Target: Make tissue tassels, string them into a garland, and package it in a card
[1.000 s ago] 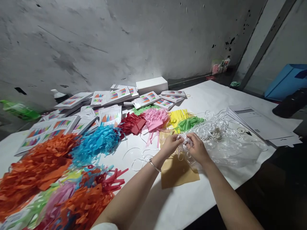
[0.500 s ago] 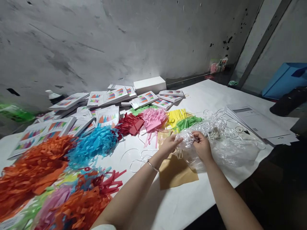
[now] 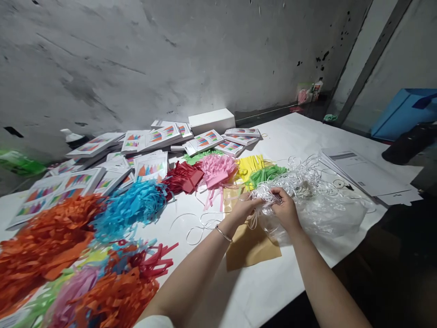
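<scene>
Both hands meet over a tangled bunch of white string (image 3: 302, 175) at the centre right. My left hand (image 3: 245, 207), with a thin bracelet at its wrist, has its fingers closed round strands at the bunch's left end. My right hand (image 3: 285, 207) pinches the same strands just beside it. Below them lies a tan paper sheet (image 3: 252, 250), and a crumpled clear plastic bag (image 3: 327, 218) spreads to the right. Green (image 3: 268, 176), yellow (image 3: 250, 167) and pink (image 3: 218, 168) paper tassels lie behind the hands. Loose string loops (image 3: 201, 225) rest left of my left wrist.
Red (image 3: 184, 176), blue (image 3: 131, 207) and orange (image 3: 51, 237) tassels cover the left side. Printed flat packs (image 3: 160, 136) and a white box (image 3: 211, 121) stand along the wall. White sheets (image 3: 365, 173) lie at the right, near a blue bin (image 3: 396, 114).
My left hand has moved slightly right, closer to my right hand, and its fingers have gone further round the string. The whole view has shifted a little.
</scene>
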Available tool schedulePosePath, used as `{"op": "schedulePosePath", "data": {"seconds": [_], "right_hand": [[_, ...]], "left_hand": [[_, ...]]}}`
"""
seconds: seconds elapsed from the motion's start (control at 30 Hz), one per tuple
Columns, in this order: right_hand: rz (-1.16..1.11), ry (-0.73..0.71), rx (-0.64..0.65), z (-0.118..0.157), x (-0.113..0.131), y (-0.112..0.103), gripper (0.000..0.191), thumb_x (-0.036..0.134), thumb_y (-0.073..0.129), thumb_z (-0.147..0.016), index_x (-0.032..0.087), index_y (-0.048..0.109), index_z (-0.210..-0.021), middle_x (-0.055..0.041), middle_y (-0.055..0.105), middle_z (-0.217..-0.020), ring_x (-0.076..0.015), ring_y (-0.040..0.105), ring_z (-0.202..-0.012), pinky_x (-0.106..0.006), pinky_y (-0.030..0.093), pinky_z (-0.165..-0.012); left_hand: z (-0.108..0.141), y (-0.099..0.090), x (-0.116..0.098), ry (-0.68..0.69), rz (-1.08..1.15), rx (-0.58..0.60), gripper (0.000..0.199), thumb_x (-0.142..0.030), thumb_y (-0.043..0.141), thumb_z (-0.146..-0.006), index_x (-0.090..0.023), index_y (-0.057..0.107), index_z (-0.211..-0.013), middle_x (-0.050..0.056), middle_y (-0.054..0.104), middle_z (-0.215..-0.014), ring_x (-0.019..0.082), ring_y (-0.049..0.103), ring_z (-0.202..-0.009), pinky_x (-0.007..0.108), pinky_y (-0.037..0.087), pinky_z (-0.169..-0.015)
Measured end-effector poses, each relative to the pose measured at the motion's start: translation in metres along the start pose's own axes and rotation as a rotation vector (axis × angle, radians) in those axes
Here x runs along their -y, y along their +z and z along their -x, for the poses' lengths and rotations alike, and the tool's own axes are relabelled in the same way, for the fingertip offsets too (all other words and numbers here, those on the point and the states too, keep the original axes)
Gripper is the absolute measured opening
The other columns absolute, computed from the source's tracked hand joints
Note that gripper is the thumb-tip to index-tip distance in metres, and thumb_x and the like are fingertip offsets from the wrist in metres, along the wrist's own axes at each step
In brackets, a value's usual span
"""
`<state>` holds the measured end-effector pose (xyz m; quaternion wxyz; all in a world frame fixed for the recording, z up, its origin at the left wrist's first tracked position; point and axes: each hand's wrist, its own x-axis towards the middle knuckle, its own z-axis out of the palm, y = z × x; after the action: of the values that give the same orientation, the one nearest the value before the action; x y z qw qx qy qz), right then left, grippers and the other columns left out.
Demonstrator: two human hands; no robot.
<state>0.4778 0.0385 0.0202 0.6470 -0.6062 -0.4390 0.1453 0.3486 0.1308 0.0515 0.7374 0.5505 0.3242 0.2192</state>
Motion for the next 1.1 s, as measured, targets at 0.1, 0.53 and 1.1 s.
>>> {"op": "schedulePosePath", "data": {"seconds": [0.1, 0.53, 1.1], "right_hand": [[0.023, 0.011, -0.033, 0.000, -0.003, -0.003, 0.019, 0.020, 0.058, -0.071, 0.021, 0.062, -0.090, -0.0021, 0.067, -0.087, -0.0206, 0.063, -0.082, -0.032, 0.052, -0.078], [0.119, -0.043, -0.190, -0.003, 0.003, -0.004, 0.015, 0.017, 0.056, -0.069, 0.023, 0.056, -0.083, -0.0062, 0.063, -0.093, -0.0256, 0.059, -0.096, -0.039, 0.048, -0.089], [0.136, 0.053, -0.218, -0.004, -0.001, -0.008, 0.026, 0.025, 0.054, -0.076, 0.019, 0.062, -0.101, -0.0081, 0.069, -0.095, -0.0230, 0.062, -0.083, -0.034, 0.050, -0.076]], "left_hand": [[-0.004, -0.002, 0.001, -0.020, 0.013, -0.010, 0.035, -0.033, 0.079, -0.062, -0.019, 0.047, -0.066, -0.010, 0.039, -0.048, 0.004, 0.029, -0.039, 0.020, 0.018, -0.040], [-0.005, -0.008, 0.002, -0.023, -0.097, 0.040, 0.029, -0.027, 0.071, -0.066, -0.020, 0.044, -0.063, -0.011, 0.036, -0.045, 0.004, 0.028, -0.036, 0.020, 0.017, -0.039], [-0.011, 0.009, 0.004, -0.004, -0.070, 0.019, 0.029, -0.034, 0.065, -0.067, -0.022, 0.038, -0.063, -0.012, 0.030, -0.044, 0.004, 0.025, -0.037, 0.019, 0.017, -0.041]]}}
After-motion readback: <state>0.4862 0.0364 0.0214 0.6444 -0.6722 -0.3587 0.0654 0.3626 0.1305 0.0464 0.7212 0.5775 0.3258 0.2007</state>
